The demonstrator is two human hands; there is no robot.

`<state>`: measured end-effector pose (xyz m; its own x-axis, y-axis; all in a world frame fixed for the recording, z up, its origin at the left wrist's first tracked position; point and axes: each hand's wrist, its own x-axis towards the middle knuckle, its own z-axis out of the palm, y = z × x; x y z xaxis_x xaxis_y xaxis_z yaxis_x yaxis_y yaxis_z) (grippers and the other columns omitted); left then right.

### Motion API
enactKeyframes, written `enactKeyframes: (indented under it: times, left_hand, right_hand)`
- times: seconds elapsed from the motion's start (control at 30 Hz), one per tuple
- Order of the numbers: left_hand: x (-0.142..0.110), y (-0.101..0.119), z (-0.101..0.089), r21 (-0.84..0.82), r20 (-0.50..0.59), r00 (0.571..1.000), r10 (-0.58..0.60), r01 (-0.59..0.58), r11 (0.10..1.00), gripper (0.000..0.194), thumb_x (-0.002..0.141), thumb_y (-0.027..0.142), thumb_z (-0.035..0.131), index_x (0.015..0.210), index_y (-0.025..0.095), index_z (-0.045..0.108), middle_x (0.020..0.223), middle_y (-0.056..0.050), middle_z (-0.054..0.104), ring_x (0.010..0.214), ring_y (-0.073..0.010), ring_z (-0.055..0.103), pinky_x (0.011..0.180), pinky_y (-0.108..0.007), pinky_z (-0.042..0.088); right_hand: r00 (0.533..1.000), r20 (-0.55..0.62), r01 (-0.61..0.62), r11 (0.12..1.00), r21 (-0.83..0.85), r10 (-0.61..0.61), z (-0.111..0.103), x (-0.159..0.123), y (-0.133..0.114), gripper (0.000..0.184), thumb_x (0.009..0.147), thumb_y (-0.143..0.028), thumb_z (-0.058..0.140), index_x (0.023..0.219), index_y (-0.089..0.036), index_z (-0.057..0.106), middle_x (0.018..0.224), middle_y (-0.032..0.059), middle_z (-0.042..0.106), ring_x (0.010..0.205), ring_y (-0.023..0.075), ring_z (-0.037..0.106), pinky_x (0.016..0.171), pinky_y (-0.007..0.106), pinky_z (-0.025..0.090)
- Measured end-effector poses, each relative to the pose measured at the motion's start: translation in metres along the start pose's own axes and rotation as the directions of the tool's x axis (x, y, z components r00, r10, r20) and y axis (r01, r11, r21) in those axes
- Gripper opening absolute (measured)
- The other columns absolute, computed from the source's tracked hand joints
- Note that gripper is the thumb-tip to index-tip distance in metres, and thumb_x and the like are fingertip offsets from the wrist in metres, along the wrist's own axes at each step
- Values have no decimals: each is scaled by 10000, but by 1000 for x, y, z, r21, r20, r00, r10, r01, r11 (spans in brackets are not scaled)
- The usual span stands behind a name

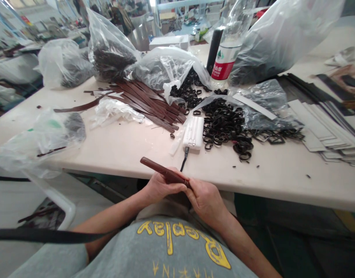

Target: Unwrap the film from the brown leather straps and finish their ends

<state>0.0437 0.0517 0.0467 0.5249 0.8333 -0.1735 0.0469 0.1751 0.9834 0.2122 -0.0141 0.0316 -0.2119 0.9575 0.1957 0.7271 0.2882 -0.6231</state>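
A brown leather strap (156, 165), looking folded or stacked, is held between my two hands at the table's front edge. It slants with its far end up and to the left. My left hand (163, 186) is closed around its middle, thumb lying along the near side. At the strap's near end, my right hand (207, 197) is closed with its fingers pressed against it. A small dark band seems to cross the strap there, but the fingers partly hide it. Just beyond the hands lies a white power bank (194, 133) with a black cable (183, 160) plugged in.
Brown straps (148, 102) lie piled beyond my left hand. Black loops (223, 121) are heaped right of the power bank. Plastic bags (110, 52), a bottle (223, 63) and white strips (316, 125) stand or lie around. A bin (64, 210) sits at lower left.
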Motion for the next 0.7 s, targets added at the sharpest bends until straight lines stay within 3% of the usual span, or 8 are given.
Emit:
enactKeyframes:
  times: [0.13, 0.23, 0.3, 0.37, 0.43, 0.5, 0.6, 0.7]
  left_hand:
    - [-1, 4, -6, -55, -24, 1000, 3, -4, 998, 289, 640, 341, 849, 828, 149, 741, 789, -42, 713, 724, -156, 641, 676, -257, 536]
    - [2, 9, -16, -131, -35, 999, 5, -9, 991, 294, 648, 338, 858, 840, 146, 744, 763, -32, 704, 660, -129, 618, 643, -243, 519]
    - [4, 10, -16, -230, -19, 999, 29, -33, 973, 371, 640, 338, 872, 941, 161, 745, 814, -35, 710, 698, -136, 638, 695, -259, 530]
    - [7, 9, -9, -321, 54, 995, 86, -64, 945, 588, 601, 337, 898, 1139, 204, 701, 981, -60, 719, 864, -188, 673, 822, -309, 537]
    - [11, 6, 7, -319, 203, 969, 141, -70, 945, 786, 561, 313, 920, 1285, 244, 620, 1156, -82, 686, 1063, -250, 643, 948, -363, 504]
    - [14, 3, 25, -203, 370, 919, 138, -65, 977, 754, 587, 290, 903, 1284, 233, 623, 1188, -82, 673, 1133, -271, 610, 993, -374, 476]
    - [18, -2, 44, -51, 523, 849, 80, -62, 997, 429, 727, 302, 796, 1125, 172, 705, 1019, -70, 706, 984, -233, 645, 917, -338, 503]
    - [19, -3, 41, -54, 554, 832, 36, -7, 998, 377, 815, 287, 693, 1176, 178, 677, 940, -57, 709, 833, -174, 640, 790, -275, 516]
  right_hand:
    - [991, 101, -106, 978, 180, 89, -13, -2, 1, 209, 986, -355, 485, 964, -190, 611, 837, 45, 691, 739, 195, 620, 662, 285, 397]
    - [965, 221, -217, 908, 358, 143, -29, -4, 4, 118, 945, -306, 539, 931, -207, 602, 795, -2, 657, 717, 166, 593, 659, 269, 426]
    - [962, 227, -244, 854, 459, 153, -37, -2, 3, 111, 946, -278, 533, 901, -209, 608, 751, -21, 647, 687, 148, 595, 645, 254, 446]
    - [980, 143, -196, 807, 557, 139, -42, 5, -3, 115, 949, -267, 536, 924, -212, 634, 770, -15, 671, 712, 148, 628, 674, 253, 482]
    - [992, -1, -96, 773, 627, 124, -44, 14, -14, 112, 943, -265, 561, 962, -224, 663, 834, 4, 706, 764, 159, 662, 709, 264, 517]
    - [977, -156, -1, 730, 684, 148, -47, 24, -27, 102, 938, -256, 578, 961, -243, 676, 857, 10, 729, 777, 165, 683, 720, 272, 543]
    - [890, -369, 109, 662, 741, 266, -61, 34, -40, 63, 910, -235, 619, 926, -260, 675, 833, 4, 736, 758, 169, 694, 703, 279, 562]
    - [723, -541, 197, 622, 758, 430, -83, 29, -32, 66, 842, -216, 690, 891, -255, 669, 795, -16, 715, 732, 136, 676, 719, 243, 560]
